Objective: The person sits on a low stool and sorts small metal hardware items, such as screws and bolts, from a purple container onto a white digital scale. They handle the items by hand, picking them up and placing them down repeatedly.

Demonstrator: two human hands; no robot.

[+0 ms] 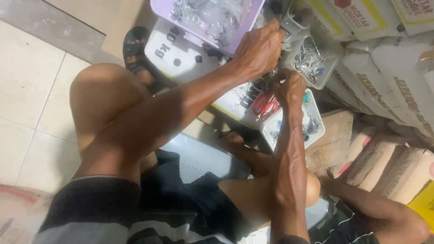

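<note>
Looking down at someone sitting low with knees up, both arms stretched out toward the upper middle of the frame; the left hand [260, 49] is curled shut around a bunch of small metal bits [266, 82] that hangs just under the fist, probably gripped tight like that so the loose pieces stay together; the right hand [289, 88] sits just below and to the right of it, fingers pinched in on the bottom of the same bunch, so the two hands are pretty much together; can't make out what exactly the fingertips have, too small and dark.

Stuff around them: a lilac tray [246, 27] at the top centre with clear bags of shiny hardware in it, right behind the left hand; a clear tub [326, 72] of more metal pieces to the right of the hands; a white tray [316, 119] just under the right hand with red-handled pliers [266, 106] at its left end, close by I guess so it's all within reach without getting up.

Everything rests on or next to a white sack [181, 49] lying flat; more sacks [389, 86] piled along the right side; black sandal [134, 47] at the upper left on the tile floor [27, 104]; another person's arm [379, 212] pokes in at the lower right. The person's own left forearm crosses over the knee and hides a good part of the white sack.
</note>
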